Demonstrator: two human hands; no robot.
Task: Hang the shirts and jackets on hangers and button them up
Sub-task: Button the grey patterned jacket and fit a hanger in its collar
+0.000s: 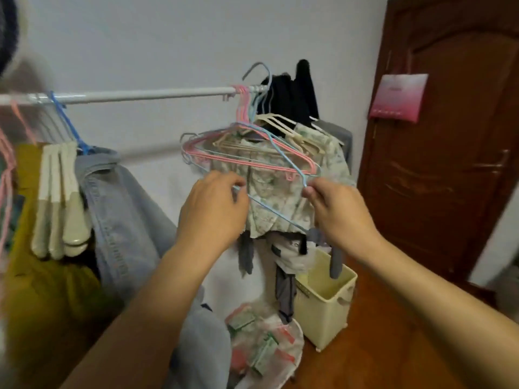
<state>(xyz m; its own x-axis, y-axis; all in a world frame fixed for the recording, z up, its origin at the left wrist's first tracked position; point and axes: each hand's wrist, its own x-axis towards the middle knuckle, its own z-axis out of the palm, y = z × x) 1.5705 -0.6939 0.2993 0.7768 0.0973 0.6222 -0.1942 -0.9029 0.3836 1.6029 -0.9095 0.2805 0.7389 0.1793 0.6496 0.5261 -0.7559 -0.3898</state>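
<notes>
White wall behind, brown door (438,153) at right, wood floor below. A white rail (146,95) runs left to right across the scene.

Your left hand (213,209) and right hand (341,209) are apart, each pinching the pale blue hanger (276,210). That hanger has its long axis tilted: the left end sits higher at your left fingers, and the bar slopes down to the right, passing under your right hand. Its hook end rises toward the bunch of pink and blue hangers (247,153) crowded at the rail's right end.

Just behind the hanger hangs a floral shirt (269,192), with dark clothes (289,99) beyond it. Whether the hanger is free of the bunch cannot be told.

Open room lies left along the bare rail, up to the denim jacket (120,220) and cream hangers (61,197) at far left. A cream bin (328,301) and a plastic bag (264,346) crowd the floor below, so judged best to draw toward you and left.
</notes>
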